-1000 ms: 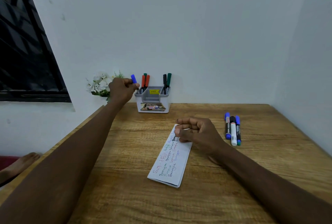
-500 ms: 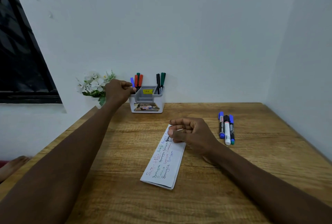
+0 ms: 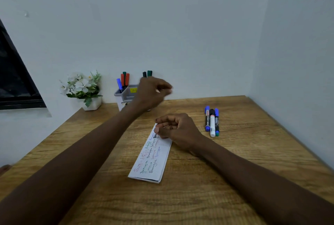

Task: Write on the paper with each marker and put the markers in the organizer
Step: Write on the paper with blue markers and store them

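Observation:
A grey and white organizer [image 3: 126,94] stands at the back of the wooden table, holding a blue marker [image 3: 119,84], red and green markers [image 3: 125,78], and a black and a green one [image 3: 147,74]. My left hand [image 3: 151,92] hovers in front of the organizer's right side, blurred, fingers loosely curled, holding nothing. My right hand [image 3: 176,129] rests with curled fingers on the top end of a folded white paper [image 3: 151,158] covered in coloured handwriting. Three markers [image 3: 211,122] lie side by side on the table to the right.
A small white pot of white flowers [image 3: 83,89] sits left of the organizer against the wall. A dark window [image 3: 16,80] is at the far left. Walls close the table at the back and right.
My left hand has let go of the blue marker, which now stands in the organizer, and has moved right across the organizer's front. My right hand stays on the paper.

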A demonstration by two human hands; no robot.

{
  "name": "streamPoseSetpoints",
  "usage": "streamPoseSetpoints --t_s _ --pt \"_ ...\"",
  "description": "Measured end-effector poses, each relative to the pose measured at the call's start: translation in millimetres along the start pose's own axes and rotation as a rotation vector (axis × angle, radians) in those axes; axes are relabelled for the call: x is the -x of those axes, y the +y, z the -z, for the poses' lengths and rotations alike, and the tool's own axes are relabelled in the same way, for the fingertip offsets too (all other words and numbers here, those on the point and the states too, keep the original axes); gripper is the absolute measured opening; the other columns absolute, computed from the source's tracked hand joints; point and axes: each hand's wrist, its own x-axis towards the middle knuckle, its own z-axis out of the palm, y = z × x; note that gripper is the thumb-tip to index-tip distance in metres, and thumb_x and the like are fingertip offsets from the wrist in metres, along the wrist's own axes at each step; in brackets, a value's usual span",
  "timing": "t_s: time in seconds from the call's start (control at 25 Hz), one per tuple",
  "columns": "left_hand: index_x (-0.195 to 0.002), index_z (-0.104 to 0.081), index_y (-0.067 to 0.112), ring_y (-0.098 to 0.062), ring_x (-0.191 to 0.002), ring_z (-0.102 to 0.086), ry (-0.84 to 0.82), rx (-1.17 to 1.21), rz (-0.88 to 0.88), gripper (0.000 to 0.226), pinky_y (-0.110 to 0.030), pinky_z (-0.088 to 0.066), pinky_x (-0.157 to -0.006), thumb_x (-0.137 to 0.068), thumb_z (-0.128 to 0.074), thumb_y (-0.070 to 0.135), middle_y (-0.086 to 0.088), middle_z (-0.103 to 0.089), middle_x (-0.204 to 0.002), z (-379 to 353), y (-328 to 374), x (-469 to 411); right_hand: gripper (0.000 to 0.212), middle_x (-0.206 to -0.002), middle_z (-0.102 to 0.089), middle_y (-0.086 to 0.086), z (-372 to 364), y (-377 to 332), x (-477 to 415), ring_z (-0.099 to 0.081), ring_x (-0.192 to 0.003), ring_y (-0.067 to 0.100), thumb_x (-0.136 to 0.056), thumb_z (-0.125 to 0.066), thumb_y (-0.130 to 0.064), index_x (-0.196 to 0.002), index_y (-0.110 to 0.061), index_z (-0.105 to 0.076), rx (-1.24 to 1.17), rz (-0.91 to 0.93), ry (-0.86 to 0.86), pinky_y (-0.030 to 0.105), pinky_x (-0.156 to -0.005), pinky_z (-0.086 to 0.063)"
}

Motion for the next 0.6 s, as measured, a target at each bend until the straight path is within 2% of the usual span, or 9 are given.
streamPoseSetpoints --t_s 0.08,0.16,0.32,0.36,0.44,0.52,0.6 --pt "-0.094 -0.083 0.015 -0.007 -0.080 -0.075 -0.139 0.061 -0.141 0.012 -0.029 -0.060 -0.083 -0.083 -0.082 0.019 0.002 -0.081 -0.091 -23 34 -3 0.031 -0.097 -0.080 0.004 0 -2 1 -0.077 -0.091 0.019 -0.077 -0.085 -0.016 -0.107 -0.009 -0.078 0.041 0.006 0.006 0.046 -0.088 -0.061" --pt "-0.093 -0.083 0.015 -0.007 -0.081 -0.075 -0.259 0.076 -0.237 0.012 -0.030 -0.058 -0.085 -0.082 -0.083 0.018 0.003 -0.081 -0.089 -42 61 -6 0.023 -0.096 -0.080 0.004 1 -3 3 -0.076 -0.090 0.017 -0.078 -0.083 -0.015 -0.100 -0.008 -0.079 0.101 0.021 0.033 0.047 -0.088 -0.061" --pt "-0.097 -0.083 0.020 -0.007 -0.082 -0.072 -0.425 0.007 -0.251 0.015 -0.038 -0.057 -0.084 -0.083 -0.080 0.016 0.007 -0.080 -0.088 -59 83 -20 0.019 -0.098 -0.079 0.009 1 -13 10 -0.075 -0.089 0.022 -0.083 -0.078 -0.014 -0.099 -0.003 -0.077 0.179 0.024 0.023 0.048 -0.088 -0.059" --pt "-0.099 -0.083 0.023 -0.007 -0.084 -0.071 -0.481 -0.037 -0.263 0.018 -0.039 -0.057 -0.082 -0.084 -0.078 0.013 0.008 -0.080 -0.089 -60 89 -20 0.023 -0.101 -0.077 0.007 1 -15 12 -0.073 -0.089 0.019 -0.084 -0.078 -0.015 -0.102 -0.002 -0.074 0.215 0.026 0.005 0.044 -0.088 -0.059" --pt "-0.109 -0.080 0.026 -0.011 -0.096 -0.068 -0.620 -0.174 -0.305 0.034 -0.034 -0.054 -0.076 -0.088 -0.069 0.003 0.005 -0.078 -0.101 -64 104 -19 0.034 -0.107 -0.067 0.000 2 -22 15 -0.063 -0.088 0.009 -0.087 -0.076 -0.020 -0.114 -0.001 -0.066 0.300 -0.011 -0.027 0.027 -0.086 -0.053" --pt "-0.122 -0.075 0.027 -0.017 -0.109 -0.062 -0.746 -0.306 -0.367 0.052 -0.033 -0.052 -0.073 -0.086 -0.060 -0.008 0.001 -0.075 -0.113 -69 114 -17 0.041 -0.118 -0.062 0.009 4 -23 14 -0.060 -0.103 0.016 -0.094 -0.069 -0.025 -0.126 -0.001 -0.059 0.444 -0.071 -0.073 0.022 -0.088 -0.042" --pt "-0.129 -0.071 0.029 -0.021 -0.113 -0.060 -0.815 -0.367 -0.426 0.064 -0.041 -0.057 -0.077 -0.080 -0.060 -0.011 0.001 -0.073 -0.118 -75 115 -19 0.046 -0.132 -0.059 0.015 6 -24 14 -0.056 -0.121 0.024 -0.098 -0.062 -0.029 -0.133 0.001 -0.054 0.522 -0.116 -0.117 0.024 -0.097 -0.039"
